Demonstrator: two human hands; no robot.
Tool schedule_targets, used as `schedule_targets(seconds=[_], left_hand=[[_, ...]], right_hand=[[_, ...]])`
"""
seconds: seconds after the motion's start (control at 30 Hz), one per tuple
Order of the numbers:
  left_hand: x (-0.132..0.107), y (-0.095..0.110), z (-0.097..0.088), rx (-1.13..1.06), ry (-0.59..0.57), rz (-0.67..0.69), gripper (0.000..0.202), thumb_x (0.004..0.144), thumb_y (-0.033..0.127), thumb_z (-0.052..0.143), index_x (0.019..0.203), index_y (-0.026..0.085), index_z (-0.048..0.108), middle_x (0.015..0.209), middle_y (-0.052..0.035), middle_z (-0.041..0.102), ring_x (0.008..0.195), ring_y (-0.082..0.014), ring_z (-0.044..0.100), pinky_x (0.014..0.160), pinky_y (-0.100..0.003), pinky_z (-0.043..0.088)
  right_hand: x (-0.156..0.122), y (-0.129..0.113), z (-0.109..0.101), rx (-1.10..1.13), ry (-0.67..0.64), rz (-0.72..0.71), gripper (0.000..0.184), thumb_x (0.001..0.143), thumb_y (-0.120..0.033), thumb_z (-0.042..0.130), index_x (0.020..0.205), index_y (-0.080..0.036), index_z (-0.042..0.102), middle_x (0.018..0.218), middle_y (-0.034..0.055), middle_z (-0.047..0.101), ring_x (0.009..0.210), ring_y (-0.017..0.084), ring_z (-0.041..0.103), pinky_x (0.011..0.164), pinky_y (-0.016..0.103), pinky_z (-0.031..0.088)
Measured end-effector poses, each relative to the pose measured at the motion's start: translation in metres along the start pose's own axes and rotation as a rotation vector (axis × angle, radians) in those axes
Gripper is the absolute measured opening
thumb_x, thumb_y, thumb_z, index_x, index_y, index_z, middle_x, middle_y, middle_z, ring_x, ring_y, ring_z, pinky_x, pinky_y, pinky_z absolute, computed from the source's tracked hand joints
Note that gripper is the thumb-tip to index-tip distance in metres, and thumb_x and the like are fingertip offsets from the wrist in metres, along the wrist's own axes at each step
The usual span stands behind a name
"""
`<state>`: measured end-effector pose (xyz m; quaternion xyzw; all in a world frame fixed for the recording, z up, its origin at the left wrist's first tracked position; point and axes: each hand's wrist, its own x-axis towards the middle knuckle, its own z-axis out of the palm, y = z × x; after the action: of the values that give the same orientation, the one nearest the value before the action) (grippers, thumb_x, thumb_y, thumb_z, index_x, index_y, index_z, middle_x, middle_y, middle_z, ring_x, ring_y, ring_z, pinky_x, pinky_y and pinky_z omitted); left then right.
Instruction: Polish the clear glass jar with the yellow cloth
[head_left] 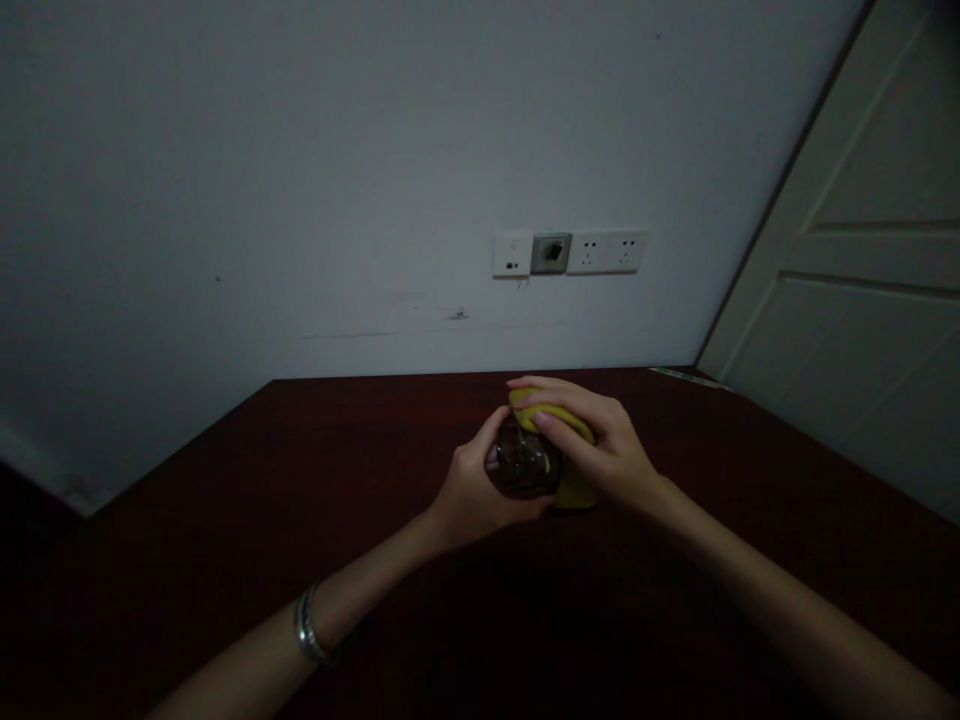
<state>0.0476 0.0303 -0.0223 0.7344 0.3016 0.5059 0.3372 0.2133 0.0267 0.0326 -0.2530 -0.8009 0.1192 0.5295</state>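
My left hand [474, 493] is wrapped round a clear, round glass vessel [523, 462], which shows dark against the table; whether it is a cup or a jar I cannot tell. Its round end faces me. A yellow cloth [559, 415] is pinched in my right hand [611, 448], pressed against the far right side of the glass. Part of the cloth hangs below my right hand, beside the glass. The fingertips of my left hand are partly hidden behind the vessel.
Below my hands spreads a dark red wooden table [337, 450]. Its back edge meets a white wall [375, 200] with sockets [606, 252] and a switch plate [551, 253]. A thin patterned strip [690, 378] lies at the back right corner, near a white panelled door [862, 300].
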Motion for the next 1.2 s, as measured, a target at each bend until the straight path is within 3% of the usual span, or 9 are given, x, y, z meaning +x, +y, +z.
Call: schedule_targets(seconds=[0.13, 0.27, 0.33, 0.43, 0.53, 0.67, 0.77, 0.93, 1.2], left_hand=[[0.0, 0.001, 0.001, -0.017, -0.011, -0.018, 0.085, 0.052, 0.024, 0.083, 0.128, 0.016, 0.045, 0.105, -0.0089, 0.066, 0.091, -0.0261, 0.064, 0.078, -0.036, 0.053], [0.004, -0.002, 0.003, -0.212, 0.043, -0.085, 0.08, 0.052, 0.024, 0.083, 0.124, 0.016, 0.048, 0.097, -0.0072, 0.068, 0.086, -0.0238, 0.066, 0.07, -0.031, 0.054], [0.007, -0.002, 0.003, -0.315, 0.063, -0.133, 0.077, 0.052, 0.025, 0.084, 0.12, 0.014, 0.049, 0.102, -0.0097, 0.068, 0.089, -0.0243, 0.066, 0.073, -0.032, 0.054], [0.01, -0.001, 0.0, -0.398, 0.08, -0.222, 0.069, 0.053, 0.024, 0.083, 0.113, 0.011, 0.053, 0.108, -0.013, 0.066, 0.096, -0.0253, 0.065, 0.082, -0.035, 0.052], [0.01, 0.0, -0.003, -0.423, 0.09, -0.276, 0.062, 0.053, 0.023, 0.083, 0.108, 0.011, 0.056, 0.108, -0.013, 0.067, 0.097, -0.0254, 0.064, 0.086, -0.037, 0.051], [0.011, 0.0, -0.005, -0.448, 0.072, -0.296, 0.056, 0.054, 0.026, 0.083, 0.103, 0.012, 0.06, 0.102, -0.0106, 0.069, 0.096, -0.0245, 0.064, 0.087, -0.037, 0.05], [0.011, 0.0, -0.006, -0.455, 0.041, -0.353, 0.046, 0.058, 0.028, 0.082, 0.098, 0.013, 0.063, 0.096, -0.0086, 0.07, 0.088, -0.0212, 0.065, 0.081, -0.033, 0.05], [0.012, 0.0, -0.006, -0.484, -0.006, -0.447, 0.04, 0.061, 0.031, 0.081, 0.093, 0.012, 0.065, 0.09, -0.007, 0.069, 0.078, -0.0154, 0.064, 0.069, -0.025, 0.051], [0.014, 0.005, -0.012, -0.4, -0.055, -0.517, 0.05, 0.062, 0.039, 0.079, 0.099, 0.012, 0.062, 0.087, -0.0078, 0.067, 0.066, -0.0153, 0.064, 0.054, -0.026, 0.053]], right_hand=[[-0.001, -0.007, -0.004, -0.1, -0.135, -0.228, 0.025, 0.085, -0.017, 0.052, 0.107, -0.021, 0.065, 0.119, 0.0085, 0.064, 0.115, 0.023, 0.057, 0.097, 0.045, 0.047], [-0.002, -0.007, 0.001, -0.145, -0.216, -0.353, 0.028, 0.084, -0.016, 0.053, 0.11, -0.021, 0.063, 0.123, 0.0095, 0.061, 0.119, 0.024, 0.054, 0.103, 0.048, 0.042], [-0.003, -0.003, 0.006, -0.141, -0.177, -0.307, 0.028, 0.086, -0.016, 0.052, 0.112, -0.022, 0.061, 0.127, 0.0094, 0.059, 0.122, 0.023, 0.051, 0.104, 0.048, 0.04], [-0.004, 0.003, 0.01, -0.081, -0.051, -0.119, 0.028, 0.091, -0.02, 0.047, 0.116, -0.024, 0.058, 0.13, 0.0092, 0.055, 0.124, 0.022, 0.049, 0.104, 0.046, 0.041], [-0.004, 0.006, 0.005, -0.005, -0.093, -0.016, 0.036, 0.09, -0.029, 0.052, 0.125, -0.028, 0.051, 0.138, 0.0082, 0.047, 0.13, 0.024, 0.043, 0.106, 0.049, 0.036], [-0.003, 0.006, -0.004, -0.042, -0.278, -0.004, 0.072, 0.074, -0.034, 0.071, 0.137, -0.028, 0.037, 0.147, 0.0114, 0.032, 0.135, 0.03, 0.033, 0.108, 0.052, 0.032], [-0.003, 0.009, -0.004, -0.091, -0.327, -0.001, 0.085, 0.068, -0.028, 0.075, 0.14, -0.027, 0.03, 0.148, 0.0129, 0.027, 0.137, 0.03, 0.029, 0.11, 0.051, 0.03], [-0.005, 0.018, 0.004, -0.128, -0.327, 0.014, 0.091, 0.066, -0.03, 0.077, 0.141, -0.024, 0.026, 0.148, 0.0142, 0.024, 0.137, 0.03, 0.029, 0.111, 0.049, 0.03], [-0.007, 0.023, 0.013, -0.122, -0.2, -0.007, 0.086, 0.065, -0.02, 0.075, 0.139, -0.024, 0.03, 0.143, 0.0142, 0.031, 0.136, 0.029, 0.03, 0.112, 0.052, 0.029]])
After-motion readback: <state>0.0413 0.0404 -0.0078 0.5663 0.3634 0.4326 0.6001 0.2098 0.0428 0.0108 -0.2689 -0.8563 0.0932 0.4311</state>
